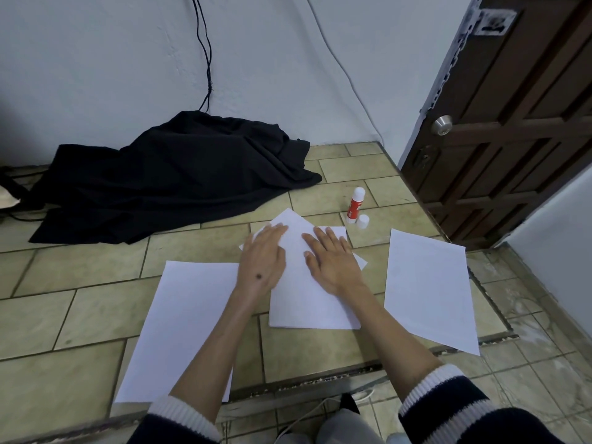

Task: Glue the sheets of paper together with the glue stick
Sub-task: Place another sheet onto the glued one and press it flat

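Observation:
Two overlapping white sheets [298, 302] lie on the tiled floor in the middle, the upper one turned at an angle. My left hand [264, 257] and my right hand [333, 261] both press flat on this stack with straight fingers. A separate white sheet [182, 325] lies to the left, and another white sheet [429, 286] lies to the right. The red and white glue stick [355, 205] stands upright and uncapped just beyond the stack, with its white cap [363, 221] on the floor beside it.
A heap of black cloth [166, 177] covers the floor at the back left, with cables running up the wall [205, 59]. A brown wooden door [506, 123] stands at the right. A step edge [320, 379] crosses the floor near my knees.

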